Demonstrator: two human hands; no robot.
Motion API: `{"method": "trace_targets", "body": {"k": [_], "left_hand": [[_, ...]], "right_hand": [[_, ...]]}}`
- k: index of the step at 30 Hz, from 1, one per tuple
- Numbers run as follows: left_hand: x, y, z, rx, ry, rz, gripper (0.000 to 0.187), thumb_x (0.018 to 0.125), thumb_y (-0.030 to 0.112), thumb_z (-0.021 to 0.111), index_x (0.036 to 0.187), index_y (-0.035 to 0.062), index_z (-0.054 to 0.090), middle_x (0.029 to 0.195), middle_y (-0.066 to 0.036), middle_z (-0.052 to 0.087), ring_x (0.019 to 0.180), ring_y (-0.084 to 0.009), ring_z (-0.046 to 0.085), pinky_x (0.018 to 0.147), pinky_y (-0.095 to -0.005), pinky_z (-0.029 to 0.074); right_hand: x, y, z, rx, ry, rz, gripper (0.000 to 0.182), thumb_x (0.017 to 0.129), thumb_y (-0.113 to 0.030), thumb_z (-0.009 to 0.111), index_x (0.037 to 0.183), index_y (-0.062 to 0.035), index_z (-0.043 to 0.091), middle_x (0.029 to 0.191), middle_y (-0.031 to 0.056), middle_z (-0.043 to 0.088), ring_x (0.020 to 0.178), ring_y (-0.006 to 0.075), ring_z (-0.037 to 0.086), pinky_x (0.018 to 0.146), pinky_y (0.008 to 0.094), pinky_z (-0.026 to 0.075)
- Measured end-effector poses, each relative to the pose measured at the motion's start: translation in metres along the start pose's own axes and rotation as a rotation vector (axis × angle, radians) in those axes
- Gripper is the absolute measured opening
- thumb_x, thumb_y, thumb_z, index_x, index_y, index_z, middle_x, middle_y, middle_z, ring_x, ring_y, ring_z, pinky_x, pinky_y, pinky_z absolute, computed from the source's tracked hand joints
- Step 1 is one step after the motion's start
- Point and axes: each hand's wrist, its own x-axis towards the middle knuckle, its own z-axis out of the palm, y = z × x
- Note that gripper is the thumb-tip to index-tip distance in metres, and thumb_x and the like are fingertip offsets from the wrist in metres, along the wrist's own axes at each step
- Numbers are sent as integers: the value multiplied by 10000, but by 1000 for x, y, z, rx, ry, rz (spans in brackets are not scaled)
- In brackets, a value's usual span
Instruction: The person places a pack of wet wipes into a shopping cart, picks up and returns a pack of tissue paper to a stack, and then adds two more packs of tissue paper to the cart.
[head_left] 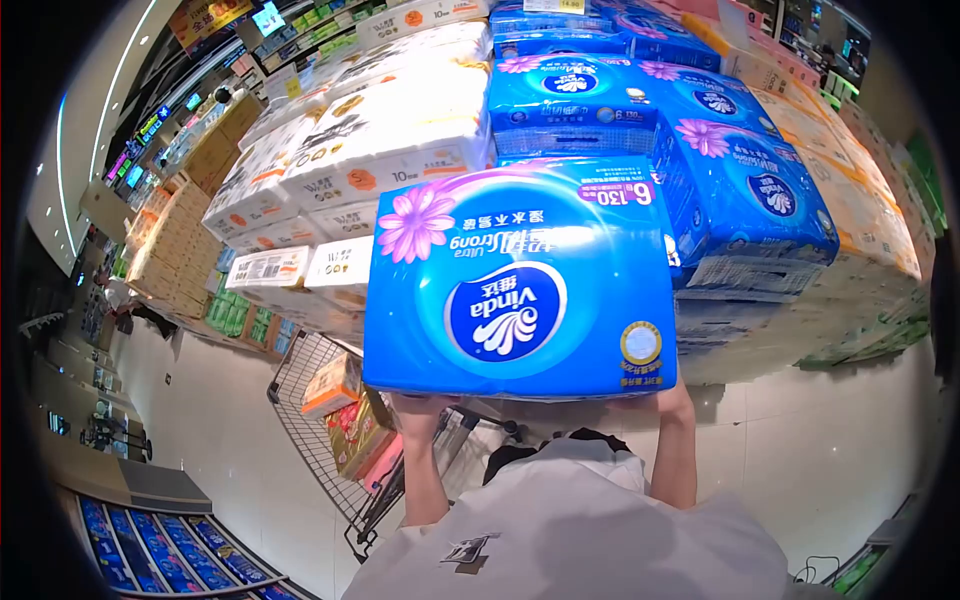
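Observation:
A large blue pack of Vinda tissues (610,300) is held up in front of my body, its printing upside down to me and a pink flower at its far left corner. My left hand (422,404) supports it from under the near left corner, and my right hand (664,402) does the same at the near right. The pack hides the fingers of both hands. Just beyond it are stacked blue tissue packs (765,190) of the same look, which it overlaps in this view.
White tissue packs (390,140) are piled at the far left, orange-and-white ones (880,235) at the right. A wire shopping cart (290,385) stands left of me, carrying an orange-and-white pack (332,385) and a gold pack (358,435). Shelved blue packs (150,545) lie lower left.

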Motion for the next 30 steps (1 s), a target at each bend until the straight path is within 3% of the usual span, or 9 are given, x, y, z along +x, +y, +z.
{"method": "trace_targets", "body": {"k": [3, 4, 7, 10, 14, 18, 25, 27, 30], "left_hand": [[11, 29, 41, -199, -199, 153, 617, 580, -32, 879, 1128, -5, 596, 1005, -75, 683, 885, -183, 666, 811, -329, 553], [9, 31, 49, -197, -178, -84, 546, 586, -46, 865, 1072, -12, 619, 966, -71, 691, 863, -159, 671, 773, -312, 563], [21, 22, 72, -58, -164, 15, 524, 587, -46, 865, 1051, -9, 625, 955, -69, 692, 881, -144, 667, 769, -300, 563], [29, 15, 88, -26, -178, 40, 515, 610, -3, 872, 1060, 1, 620, 977, -69, 685, 871, -147, 663, 778, -304, 552], [48, 9, 105, 85, -169, 67, 569, 621, 98, 895, 1099, -5, 605, 1013, -96, 668, 920, -211, 655, 823, -339, 527], [55, 48, 127, 145, -63, 303, 651, 601, 142, 901, 1136, -30, 574, 1128, -150, 613, 1041, -286, 619, 888, -379, 491], [77, 43, 125, 367, -101, 294, 855, 622, 165, 888, 1334, -11, 448, 1233, -177, 545, 1145, -326, 560, 963, -399, 461], [78, 49, 133, 330, -107, 309, 854, 642, 160, 879, 1353, -5, 436, 1245, -176, 540, 1151, -320, 558, 978, -394, 454], [83, 50, 142, 313, -59, 285, 821, 674, 160, 864, 1352, 1, 430, 1243, -179, 536, 1145, -325, 561, 966, -409, 457]], "right_hand": [[-23, 36, -54, -24, 102, 251, 1141, 526, -67, 945, 1440, -23, 264, 1320, 84, 518, 1162, 192, 550, 1003, 366, 478], [-25, 34, -57, -37, 100, 245, 1141, 526, -67, 945, 1440, -23, 264, 1320, 84, 518, 1162, 192, 550, 1003, 366, 478], [-17, 24, -58, -36, 357, 169, 899, 559, -133, 949, 1285, -9, 433, 1245, 79, 570, 1060, 177, 594, 897, 343, 519], [-5, 11, -57, -688, 450, -102, 636, 610, -249, 926, 1082, 10, 588, 1116, 102, 555, 996, 218, 591, 799, 339, 497], [13, 2, -36, -913, 828, -351, 697, 584, -272, 935, 1113, -65, 532, 953, 62, 469, 835, 231, 517, 683, 346, 456], [16, 34, -45, -738, 849, -500, 567, 613, -41, 889, 957, -106, 443, 947, 34, 469, 753, 133, 447, 597, 277, 389], [28, 41, -60, -881, 704, -569, 567, 626, -5, 875, 997, -101, 457, 929, 28, 466, 741, 130, 433, 608, 259, 373], [39, 27, -51, -946, 891, -556, 567, 609, -49, 895, 977, -91, 465, 913, 68, 485, 703, 188, 444, 572, 321, 338], [51, 14, -42, -1085, 1006, -534, 666, 590, -86, 917, 1075, -94, 461, 1191, 120, 426, 1059, 282, 469, 817, 404, 422]]}}
